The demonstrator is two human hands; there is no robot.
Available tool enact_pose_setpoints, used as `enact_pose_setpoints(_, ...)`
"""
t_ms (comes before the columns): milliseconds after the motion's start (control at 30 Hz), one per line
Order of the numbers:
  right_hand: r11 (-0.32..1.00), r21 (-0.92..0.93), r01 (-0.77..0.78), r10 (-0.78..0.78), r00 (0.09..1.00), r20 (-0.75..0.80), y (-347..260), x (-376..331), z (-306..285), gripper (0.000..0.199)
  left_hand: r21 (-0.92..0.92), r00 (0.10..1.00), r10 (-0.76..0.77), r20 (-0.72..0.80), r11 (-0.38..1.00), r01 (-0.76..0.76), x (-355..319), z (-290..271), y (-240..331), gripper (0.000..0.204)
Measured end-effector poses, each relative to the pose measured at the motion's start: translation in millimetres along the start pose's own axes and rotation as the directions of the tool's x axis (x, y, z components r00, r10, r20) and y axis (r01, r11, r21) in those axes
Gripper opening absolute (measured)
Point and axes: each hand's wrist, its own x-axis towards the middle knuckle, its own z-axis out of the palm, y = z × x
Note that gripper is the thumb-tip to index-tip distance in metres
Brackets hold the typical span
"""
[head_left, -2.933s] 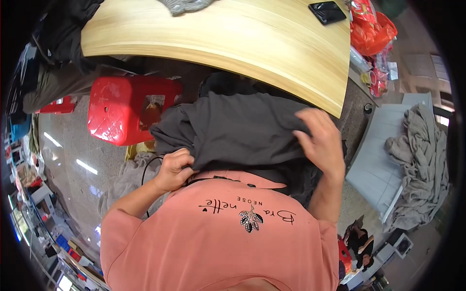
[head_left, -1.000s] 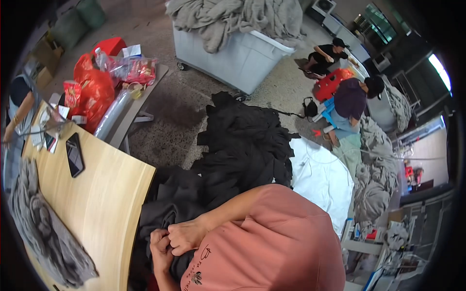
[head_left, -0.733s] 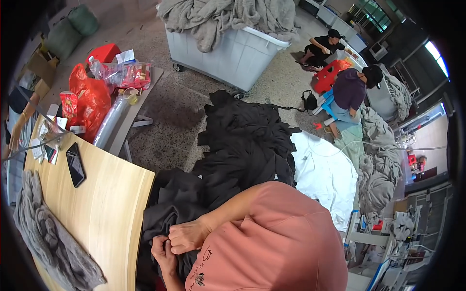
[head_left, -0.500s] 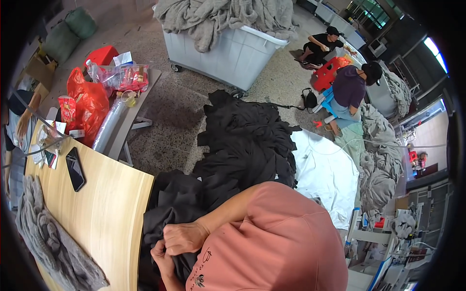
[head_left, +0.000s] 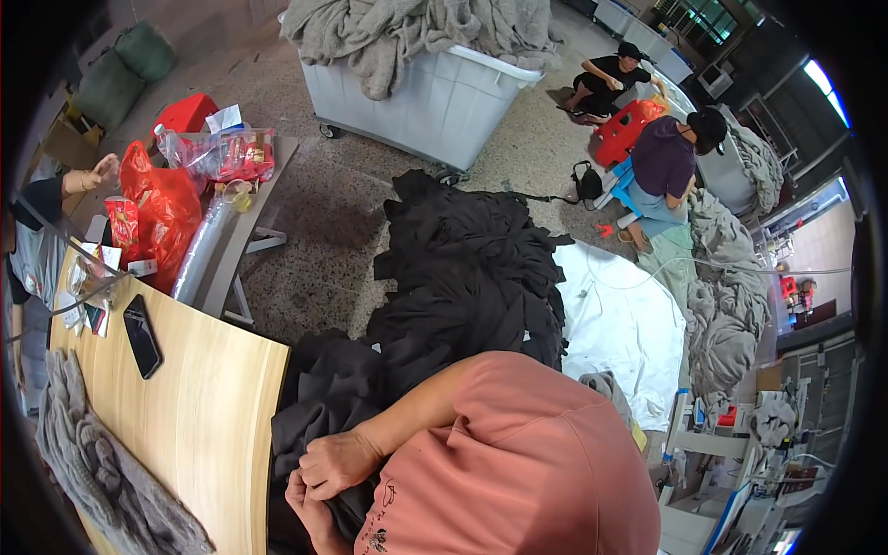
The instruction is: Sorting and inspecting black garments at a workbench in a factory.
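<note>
right hand gripping black garment, left hand beneath

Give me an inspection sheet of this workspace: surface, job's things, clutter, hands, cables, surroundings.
Surface: wooden table, mostly bare, on the person's left.
Job's things: black garment bunched at the table edge; black pile on the floor beyond it.
Clutter: phone and grey cloth on the table; red bags and snack packets on a grey bench.
Hands: left hand and right hand close together, both gripping the black garment.
Cables: a thin cord on the floor by a black bag.
Surroundings: white cart heaped with grey fabric; white sheet; two people seated on the floor; another person's hand at far left.
</note>
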Motion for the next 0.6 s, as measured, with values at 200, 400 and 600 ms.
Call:
enact_pose_setpoints(200,0.996,-0.07,0.052,-0.067,0.971,-0.229,-1,1,10,0.006,-0.077,0.994,-0.074,-0.081,0.995,0.068,-3,10,2,0.01)
enact_pose_setpoints(400,0.987,0.123,-0.1,0.108,0.992,-0.062,-1,6,12,0.012,0.264,0.982,0.099,-0.159,0.963,-0.054,-1,-2,1,0.019)
enact_pose_setpoints(600,0.954,0.123,-0.273,0.274,0.962,0.012,2,4,11,0.015,0.662,0.931,0.353,0.09,0.677,-0.321,-34,-3,26,0.007)
